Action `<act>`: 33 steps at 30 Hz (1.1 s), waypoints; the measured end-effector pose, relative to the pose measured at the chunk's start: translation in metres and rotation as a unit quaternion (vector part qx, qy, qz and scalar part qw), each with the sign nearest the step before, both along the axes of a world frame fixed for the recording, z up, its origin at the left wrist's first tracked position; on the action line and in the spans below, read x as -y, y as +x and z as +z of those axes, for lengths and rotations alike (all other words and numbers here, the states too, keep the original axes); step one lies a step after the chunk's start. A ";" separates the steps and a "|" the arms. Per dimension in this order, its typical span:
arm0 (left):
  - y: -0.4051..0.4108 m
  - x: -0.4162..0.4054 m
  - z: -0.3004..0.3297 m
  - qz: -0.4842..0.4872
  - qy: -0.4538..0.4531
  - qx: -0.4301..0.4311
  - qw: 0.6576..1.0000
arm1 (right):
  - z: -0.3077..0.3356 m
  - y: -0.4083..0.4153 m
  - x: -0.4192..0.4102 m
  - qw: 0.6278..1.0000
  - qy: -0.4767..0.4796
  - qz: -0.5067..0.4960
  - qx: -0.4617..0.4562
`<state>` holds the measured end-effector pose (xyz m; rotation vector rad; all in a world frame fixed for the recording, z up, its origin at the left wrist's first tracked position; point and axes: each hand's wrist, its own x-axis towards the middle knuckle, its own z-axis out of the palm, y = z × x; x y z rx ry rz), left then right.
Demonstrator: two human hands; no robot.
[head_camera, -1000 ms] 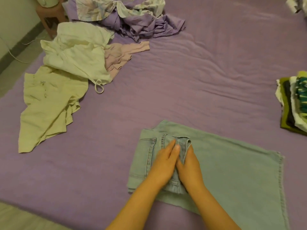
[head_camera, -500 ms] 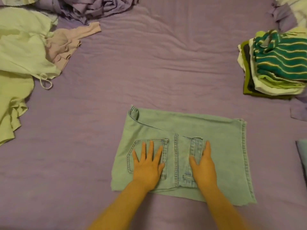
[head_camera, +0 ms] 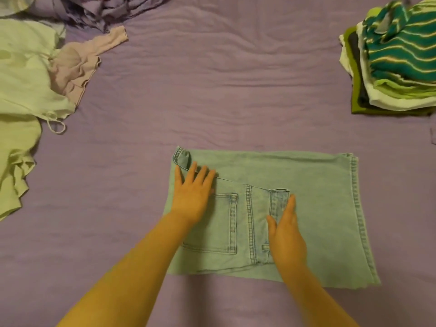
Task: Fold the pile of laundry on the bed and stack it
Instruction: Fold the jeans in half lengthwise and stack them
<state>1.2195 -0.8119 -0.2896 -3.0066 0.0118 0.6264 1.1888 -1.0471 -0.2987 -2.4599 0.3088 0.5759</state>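
Note:
A pair of light blue jeans (head_camera: 316, 204) lies folded flat on the purple bed sheet (head_camera: 212, 90), back pocket facing up. My left hand (head_camera: 192, 194) rests flat on the jeans' upper left part, fingers spread, holding nothing. Along the waistband fold at the middle of the jeans lies my right hand (head_camera: 286, 234), flat with its fingers together. At the far right sits a stack of folded clothes (head_camera: 396, 64) with a teal striped garment on top. Unfolded laundry lies at the left: a pale green top (head_camera: 26, 74) and a pink garment (head_camera: 80, 64).
A yellow-green garment (head_camera: 14, 166) sprawls at the left edge below the pale top. Crumpled purple bedding (head_camera: 99, 8) is bunched at the top left. Bare sheet stretches between the jeans and the far clothes.
My left hand has slid from the back pocket up and left toward the jeans' top left corner. My right hand stays on the waistband fold. The view has shifted slightly.

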 end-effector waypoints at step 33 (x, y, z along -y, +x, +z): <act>-0.053 -0.011 -0.026 0.002 -0.093 0.097 0.991 | -0.006 0.004 -0.109 0.997 -0.020 0.053 0.049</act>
